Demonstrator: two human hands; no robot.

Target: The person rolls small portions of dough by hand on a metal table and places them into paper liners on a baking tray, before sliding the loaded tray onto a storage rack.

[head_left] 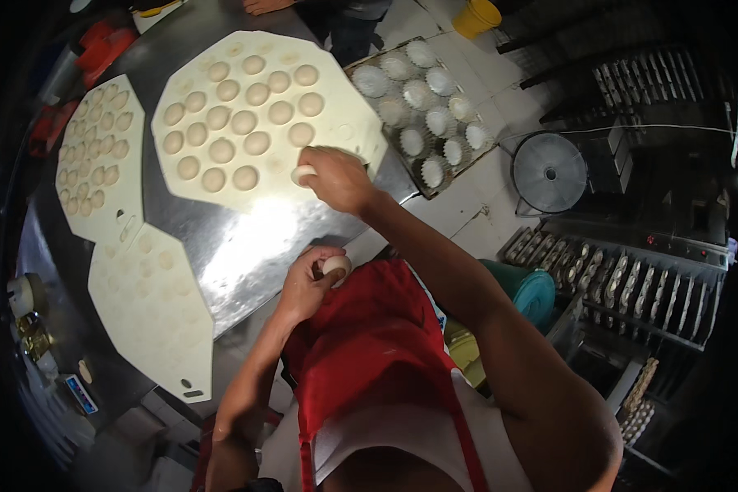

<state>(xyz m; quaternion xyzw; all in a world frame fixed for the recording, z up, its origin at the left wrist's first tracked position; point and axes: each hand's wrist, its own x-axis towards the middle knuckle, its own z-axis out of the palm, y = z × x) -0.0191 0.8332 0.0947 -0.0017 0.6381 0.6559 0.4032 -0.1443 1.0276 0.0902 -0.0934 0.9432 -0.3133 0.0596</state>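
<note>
My left hand [306,287], in front of my apron near the table's front edge, has its fingers curled round a pale dough ball [336,266]. My right hand [336,179] reaches over the near right part of a large cream board [348,98], closed on another dough ball [303,174]. Several round dough balls [243,123] lie in loose rows on that board, to the left of my right hand and beyond it. Faint round marks show on its bare parts. The board lies on a shiny metal table [250,246].
Left lie a board with smaller dough pieces [107,193] and a bare cream board [152,320]. A tray [422,190] of fluted cups [416,94] stands right of the table. Farther right are a round fan [549,172] and a loaded rack [631,283]. Another person's hand [266,6] rests opposite.
</note>
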